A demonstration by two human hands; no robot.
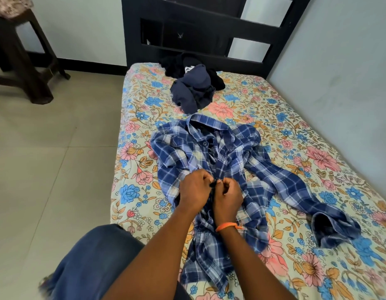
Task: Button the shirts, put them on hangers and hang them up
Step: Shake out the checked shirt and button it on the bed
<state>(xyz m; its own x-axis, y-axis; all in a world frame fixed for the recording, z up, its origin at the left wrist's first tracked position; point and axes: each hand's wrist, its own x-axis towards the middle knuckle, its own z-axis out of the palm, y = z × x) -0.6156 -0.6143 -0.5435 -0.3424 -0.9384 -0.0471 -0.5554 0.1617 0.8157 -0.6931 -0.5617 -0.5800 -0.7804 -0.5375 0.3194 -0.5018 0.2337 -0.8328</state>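
Note:
A blue and white plaid shirt (226,152) lies spread face up on the floral bedsheet (274,118), collar toward the headboard, one sleeve trailing to the right. My left hand (195,188) and my right hand (227,194) meet at the shirt's front placket about halfway down. Both pinch the fabric edges there, fingers curled around a dark button between them. An orange band circles my right wrist. The placket above my hands gapes open, with one button visible near the collar. Below my hands the shirt front is bunched.
A heap of dark navy and black clothes (194,85) sits near the black headboard (209,29). A dark plastic stool (20,61) stands on the tiled floor at left. A wall runs along the bed's right side. My knee in blue jeans (96,263) is at the bed's near edge.

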